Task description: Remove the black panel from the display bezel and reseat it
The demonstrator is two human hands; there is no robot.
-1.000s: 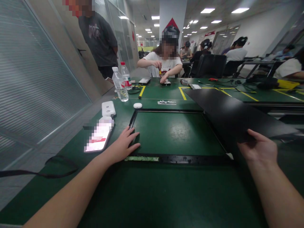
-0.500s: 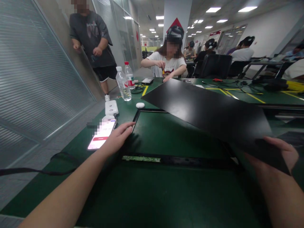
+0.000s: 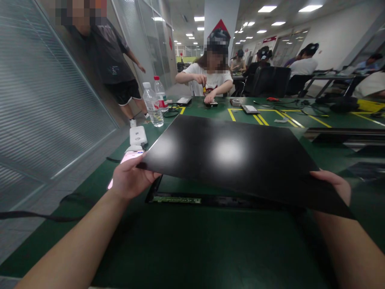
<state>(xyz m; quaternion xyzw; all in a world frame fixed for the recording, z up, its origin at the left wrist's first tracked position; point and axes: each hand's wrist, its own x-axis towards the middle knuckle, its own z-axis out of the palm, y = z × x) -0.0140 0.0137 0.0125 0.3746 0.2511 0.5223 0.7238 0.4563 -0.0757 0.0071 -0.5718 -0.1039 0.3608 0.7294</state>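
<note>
Black panel: the dark sheet (image 3: 255, 148) is held up across the middle of the view, between the two hands, clear of the table and tilted, its near edge sloping down to the lower right.
Long axis: side to side, left of centre to lower right.
Left hand: this one (image 3: 128, 180) pinches the near left corner, thumb over the top, fingers beneath.
Right hand: this one (image 3: 338, 186) grips the right edge near the lower right corner, thumb on top; its fingers seem to be underneath, though the panel hides them from where I stand.
Nearer hand: neither; both are on the panel.
Black frame: it (image 3: 240, 201) lies on the table under the panel, mostly covered; the near bar shows, with a green circuit strip (image 3: 176, 200) at its left.
Surface: a green table (image 3: 207, 249), bare in the lower centre.
Left side: a lit phone (image 3: 132, 153) just behind the left hand, then a white power bank (image 3: 137, 135) and two bottles.
Room: a seated co-worker (image 3: 221, 82) at upper centre; someone standing (image 3: 105, 60) at upper left.
</note>
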